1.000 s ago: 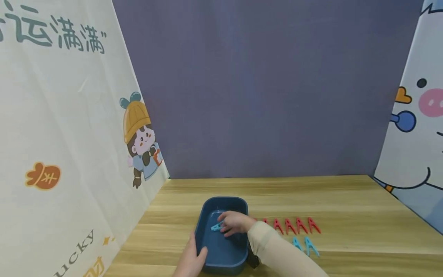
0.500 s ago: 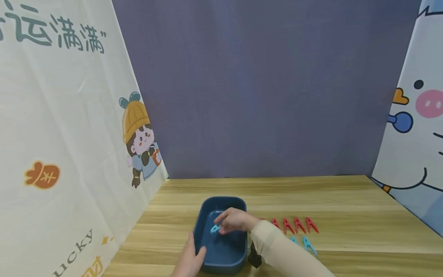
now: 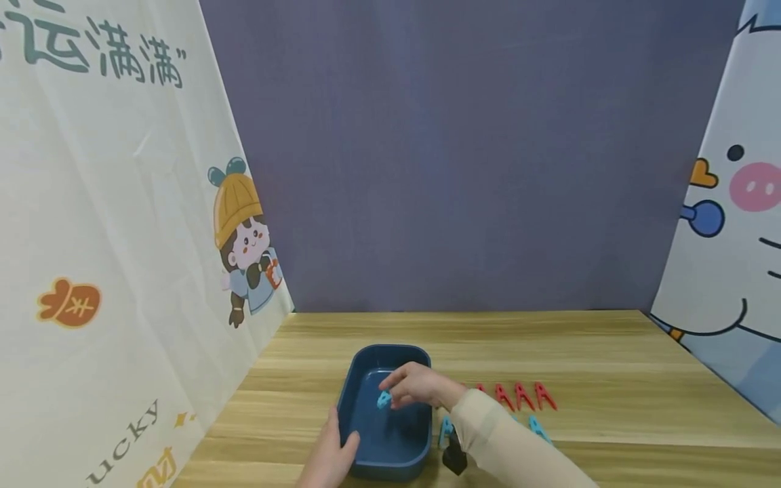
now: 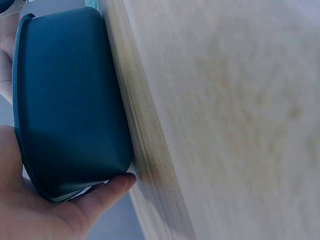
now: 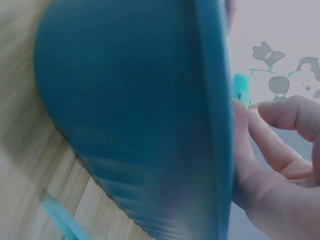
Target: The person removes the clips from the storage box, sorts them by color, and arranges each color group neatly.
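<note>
A dark blue plastic bin (image 3: pixel 390 469) sits on the wooden table, its inner floor bare where it shows. My left hand (image 3: pixel 329 453) grips the bin's near left corner; in the left wrist view its fingers (image 4: pixel 107 196) wrap the corner's outside. Over the inside of the bin, my right hand (image 3: pixel 421 385) pinches a light blue clothespin (image 3: pixel 383 400) between thumb and fingertips. Part of that clothespin (image 5: pixel 241 87) also shows past the bin's rim in the right wrist view.
A row of red clothespins (image 3: pixel 521 396) lies right of the bin, partly behind the right arm. Nearer lie light blue clothespins, one (image 3: pixel 447 428) close beside the bin and another (image 3: pixel 539 430) farther right. A black wrist-worn device (image 3: pixel 454 455) hangs below the right wrist.
My right hand has lifted slightly, and the clothespin in it has turned from nearly level to steeper. A blue clothespin beside the bin has come into sight. My left hand keeps its grip.
</note>
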`<state>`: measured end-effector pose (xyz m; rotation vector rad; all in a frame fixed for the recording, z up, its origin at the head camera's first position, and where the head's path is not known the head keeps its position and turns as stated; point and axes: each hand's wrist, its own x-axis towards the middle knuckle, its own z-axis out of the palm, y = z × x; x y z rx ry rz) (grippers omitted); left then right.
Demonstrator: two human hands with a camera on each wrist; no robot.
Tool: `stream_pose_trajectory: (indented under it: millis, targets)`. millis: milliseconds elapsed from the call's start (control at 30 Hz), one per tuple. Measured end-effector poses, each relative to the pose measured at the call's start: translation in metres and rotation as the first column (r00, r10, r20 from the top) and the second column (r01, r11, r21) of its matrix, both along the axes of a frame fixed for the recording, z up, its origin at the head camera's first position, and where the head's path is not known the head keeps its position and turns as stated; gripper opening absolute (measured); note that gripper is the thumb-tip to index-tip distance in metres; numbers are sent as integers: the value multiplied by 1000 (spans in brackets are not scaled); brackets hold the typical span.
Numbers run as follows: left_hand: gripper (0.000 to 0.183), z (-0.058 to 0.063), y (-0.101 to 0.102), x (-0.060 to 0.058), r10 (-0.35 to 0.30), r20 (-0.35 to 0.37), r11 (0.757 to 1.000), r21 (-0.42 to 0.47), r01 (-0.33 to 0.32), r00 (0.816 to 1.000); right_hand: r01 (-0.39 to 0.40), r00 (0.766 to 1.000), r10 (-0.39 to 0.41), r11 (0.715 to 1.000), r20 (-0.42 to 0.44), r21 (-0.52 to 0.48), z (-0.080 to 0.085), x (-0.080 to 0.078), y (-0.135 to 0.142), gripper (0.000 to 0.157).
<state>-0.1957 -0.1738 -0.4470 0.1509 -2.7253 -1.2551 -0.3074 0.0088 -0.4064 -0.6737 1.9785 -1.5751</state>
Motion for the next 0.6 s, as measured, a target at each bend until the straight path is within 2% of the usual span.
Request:
stream_pose_trajectory:
  millis: [233, 333, 467, 600]
  targets:
    - [71, -1, 0, -1, 3, -17, 1000, -5, -3, 1000, -11, 998, 14, 999, -62, 54, 7, 3, 3, 38]
    - [71, -2, -1, 0, 6, -35, 1000, -14, -6, 999, -7, 996, 15, 997, -90, 81, 9, 5, 5, 35]
    - [71, -4, -1, 0, 1, -65, 999, -36, -4, 998, 6, 995, 4, 995, -99, 104, 10, 9, 8, 30]
    - [71, -4, -1, 1, -6, -77, 999, -39, 3, 997, 4, 997, 2, 997, -71, 78, 9, 11, 12, 30]
